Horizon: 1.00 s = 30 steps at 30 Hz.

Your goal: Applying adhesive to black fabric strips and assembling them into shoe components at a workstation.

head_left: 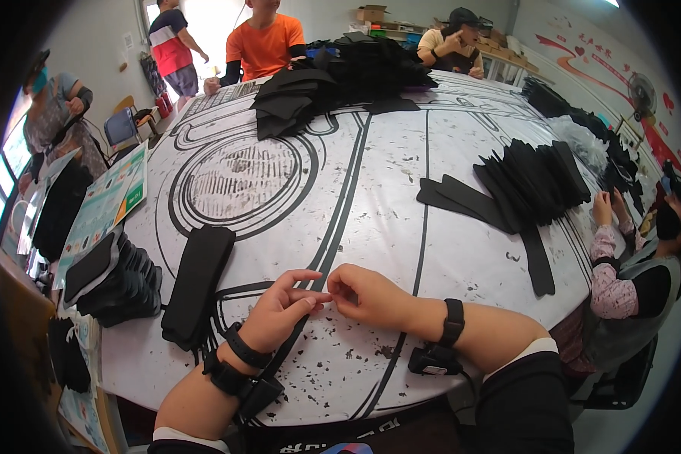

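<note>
My left hand (284,310) and right hand (371,296) are together at the fingertips, raised over the near part of the table. The left hand's fingers are parted, the index reaching toward the right. The right hand's fingers are curled in toward the thumb; I cannot tell whether anything small is pinched there. A black wristband (452,321) is on my right wrist, and black straps are on the left.

Nearest to my hands is a folded black stack (197,284), lying on the table just left of my left wrist, apart from it. Beside that, at the table's left edge, stands a grey-and-black stack (121,280).

The white table cover (378,219) bears black line drawing and dark specks. To my right lies a fanned row of black pieces (533,181), with one strip (536,261) pointing toward me. A large black heap (356,68) occupies the far end.

Beyond it are a person in an orange shirt (265,45) and a person in a dark cap (452,49). A further person (632,280) sits at right.
</note>
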Tool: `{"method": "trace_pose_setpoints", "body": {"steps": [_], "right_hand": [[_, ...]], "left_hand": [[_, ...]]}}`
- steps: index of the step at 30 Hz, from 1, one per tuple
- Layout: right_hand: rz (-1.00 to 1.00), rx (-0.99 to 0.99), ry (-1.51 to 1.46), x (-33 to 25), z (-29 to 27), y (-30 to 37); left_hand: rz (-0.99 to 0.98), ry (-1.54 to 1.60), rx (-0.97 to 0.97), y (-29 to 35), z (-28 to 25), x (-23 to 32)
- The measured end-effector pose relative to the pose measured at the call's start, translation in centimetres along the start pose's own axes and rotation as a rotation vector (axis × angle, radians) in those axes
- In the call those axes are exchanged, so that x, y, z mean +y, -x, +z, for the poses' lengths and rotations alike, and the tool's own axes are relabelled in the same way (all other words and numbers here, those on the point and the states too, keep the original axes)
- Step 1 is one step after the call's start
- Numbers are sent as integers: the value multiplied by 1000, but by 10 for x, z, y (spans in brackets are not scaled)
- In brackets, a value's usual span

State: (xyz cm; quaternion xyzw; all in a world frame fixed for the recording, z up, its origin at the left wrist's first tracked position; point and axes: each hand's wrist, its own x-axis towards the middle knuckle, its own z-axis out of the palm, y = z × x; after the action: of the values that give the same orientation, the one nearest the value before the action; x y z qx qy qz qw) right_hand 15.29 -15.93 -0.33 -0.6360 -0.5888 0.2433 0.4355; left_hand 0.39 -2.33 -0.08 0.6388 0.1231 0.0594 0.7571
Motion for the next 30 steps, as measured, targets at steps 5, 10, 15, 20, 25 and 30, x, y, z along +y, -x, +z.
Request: {"method": "trace_pose_setpoints", "body": {"steps": [5, 10, 15, 20, 25, 30], "right_hand": [[-63, 65, 111, 2, 3, 0], [-19, 22, 95, -9, 5, -3], [-88, 52, 197, -7, 6, 1], [-79, 1, 185, -1, 5, 6], [-191, 38, 186, -2, 4, 5], [-184, 63, 138, -3, 7, 2]], "left_hand": [[-7, 54, -1, -1, -1, 0], [3, 71, -41, 2, -6, 1], [-27, 191, -99, 5, -6, 0], [-18, 174, -141, 3, -3, -3], [8, 157, -140, 3, -2, 5], [13, 196, -180, 4, -5, 0]]}}
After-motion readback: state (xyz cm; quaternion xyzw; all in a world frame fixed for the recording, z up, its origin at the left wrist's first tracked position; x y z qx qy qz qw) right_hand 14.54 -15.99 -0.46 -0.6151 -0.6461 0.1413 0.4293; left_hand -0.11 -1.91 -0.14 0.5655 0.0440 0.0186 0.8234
